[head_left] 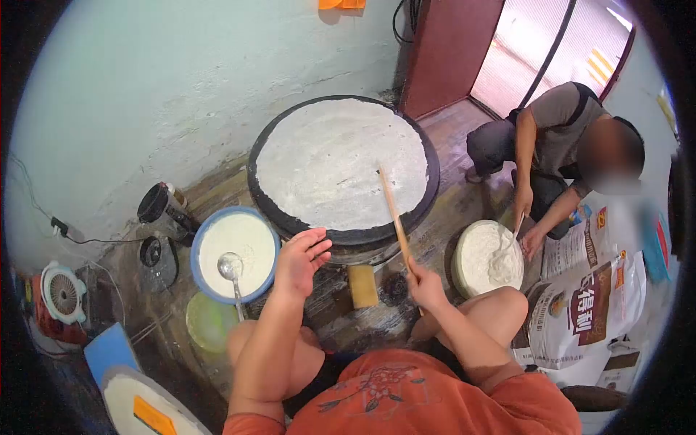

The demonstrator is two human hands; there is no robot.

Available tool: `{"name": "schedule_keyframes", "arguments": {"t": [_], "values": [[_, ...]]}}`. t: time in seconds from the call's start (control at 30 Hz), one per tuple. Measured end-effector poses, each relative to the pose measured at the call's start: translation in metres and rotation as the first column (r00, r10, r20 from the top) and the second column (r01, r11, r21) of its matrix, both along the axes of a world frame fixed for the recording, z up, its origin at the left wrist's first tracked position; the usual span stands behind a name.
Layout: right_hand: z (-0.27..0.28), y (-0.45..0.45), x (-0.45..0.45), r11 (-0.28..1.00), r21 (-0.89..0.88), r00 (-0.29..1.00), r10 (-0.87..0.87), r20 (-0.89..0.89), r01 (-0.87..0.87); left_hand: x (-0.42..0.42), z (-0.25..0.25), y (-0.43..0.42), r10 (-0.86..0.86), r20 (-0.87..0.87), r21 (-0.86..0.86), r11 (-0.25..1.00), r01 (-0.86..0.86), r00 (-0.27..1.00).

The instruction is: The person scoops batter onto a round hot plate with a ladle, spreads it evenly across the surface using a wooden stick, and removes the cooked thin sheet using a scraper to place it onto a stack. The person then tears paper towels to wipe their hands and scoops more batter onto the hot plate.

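My right hand [426,287] grips a long wooden stick [396,221] near its lower end. The stick's dark tip reaches over a thin pale layer of batter [330,163] that covers most of a large round black griddle [255,190]. My left hand [301,262] is raised, empty, with its fingers stretched out, near the griddle's front edge. Left of that hand stands a blue-rimmed basin [197,254] of white batter. A metal ladle [230,267] rests in it, with its handle leaning over the rim toward me.
On the right, a crouching person [554,138] stirs thick batter in a tub [458,270]. A yellow block [362,286] lies before the griddle. Flour sacks [591,304] are at right; a blender jug [165,210], its base [157,261] and a small fan [64,292] at left.
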State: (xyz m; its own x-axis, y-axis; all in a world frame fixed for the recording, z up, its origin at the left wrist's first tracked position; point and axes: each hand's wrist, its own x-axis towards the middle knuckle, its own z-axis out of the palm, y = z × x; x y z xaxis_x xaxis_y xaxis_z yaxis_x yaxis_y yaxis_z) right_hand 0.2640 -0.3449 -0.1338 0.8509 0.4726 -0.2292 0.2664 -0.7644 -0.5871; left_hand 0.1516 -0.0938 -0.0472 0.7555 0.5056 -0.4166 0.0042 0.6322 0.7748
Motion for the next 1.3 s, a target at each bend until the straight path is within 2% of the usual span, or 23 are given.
{"name": "schedule_keyframes", "arguments": {"t": [0.03,0.1,0.13,0.23,0.27,0.3,0.33,0.37,0.4,0.43,0.53,0.57,0.63,0.67,0.9,0.93,1.1,1.3], "values": [[-0.003,-0.003,-0.002,1.0,0.001,1.0,0.0,0.0,0.0,0.0,0.0,-0.001,0.002,0.006,0.002,1.0,-0.002,1.0],[-0.015,-0.015,-0.006,0.914,0.385,0.991,-0.109,-0.077,0.131,0.0,0.002,-0.001,0.001,0.007,-0.008,1.0,-0.001,1.0],[-0.023,-0.019,-0.004,0.87,0.441,0.975,-0.183,-0.125,0.22,0.0,0.003,-0.002,0.003,0.008,-0.02,1.0,-0.003,1.0],[-0.034,-0.032,-0.018,0.922,0.373,0.994,-0.106,-0.021,0.107,-0.001,0.005,-0.004,0.013,0.021,-0.031,0.999,-0.012,1.0],[-0.04,-0.035,-0.022,0.932,0.334,0.975,0.072,0.211,-0.141,0.0,0.004,-0.004,0.021,0.02,-0.031,0.999,-0.02,1.0],[-0.036,-0.032,-0.025,0.93,0.333,0.974,0.085,0.211,-0.153,0.0,0.002,-0.005,0.015,0.017,-0.021,1.0,-0.015,1.0],[-0.027,-0.028,-0.03,0.908,0.406,0.991,0.129,-0.043,-0.101,0.001,0.0,-0.004,0.014,0.016,-0.01,1.0,-0.014,1.0],[-0.017,-0.022,-0.036,0.888,0.458,0.938,0.184,-0.293,-0.031,0.001,0.0,-0.005,0.031,0.016,-0.009,0.999,-0.031,0.999],[-0.007,-0.014,-0.038,0.857,0.516,0.901,0.228,-0.37,-0.005,0.001,-0.001,-0.006,0.02,0.019,-0.004,1.0,-0.02,1.0],[0.0,-0.006,-0.036,0.856,0.516,0.896,0.245,-0.37,-0.021,0.001,-0.001,-0.007,0.01,0.023,0.0,1.0,-0.01,1.0],[0.014,0.022,-0.025,0.877,0.469,0.812,0.197,-0.55,0.105,0.001,0.0,-0.009,0.023,0.01,-0.014,1.0,-0.023,1.0],[0.02,0.033,-0.02,0.878,0.47,0.81,0.207,-0.548,0.093,0.002,0.0,-0.009,0.014,0.006,-0.017,1.0,-0.014,1.0],[0.031,0.052,-0.009,0.863,0.459,0.786,0.13,-0.604,0.21,0.002,0.0,-0.009,0.024,0.008,-0.009,1.0,-0.024,1.0],[0.025,0.059,0.001,0.821,0.521,0.773,0.169,-0.611,0.232,0.002,0.0,-0.008,0.024,-0.006,-0.017,1.0,-0.024,1.0],[0.039,0.12,0.056,0.822,0.501,0.774,0.124,-0.621,0.271,0.004,0.0,-0.007,0.019,-0.014,-0.01,1.0,-0.019,1.0],[0.035,0.126,0.066,0.816,0.533,0.774,0.184,-0.606,0.223,0.004,0.001,-0.008,0.006,-0.014,-0.013,1.0,-0.006,1.0],[0.04,0.163,0.094,0.81,0.539,0.744,0.211,-0.634,0.23,0.006,0.001,-0.008,-0.008,-0.015,-0.027,1.0,0.008,1.0],[0.039,0.209,0.118,0.835,0.514,0.768,0.195,-0.61,0.196,0.008,0.002,-0.008,-0.044,-0.059,-0.013,0.999,0.043,0.997]]}}
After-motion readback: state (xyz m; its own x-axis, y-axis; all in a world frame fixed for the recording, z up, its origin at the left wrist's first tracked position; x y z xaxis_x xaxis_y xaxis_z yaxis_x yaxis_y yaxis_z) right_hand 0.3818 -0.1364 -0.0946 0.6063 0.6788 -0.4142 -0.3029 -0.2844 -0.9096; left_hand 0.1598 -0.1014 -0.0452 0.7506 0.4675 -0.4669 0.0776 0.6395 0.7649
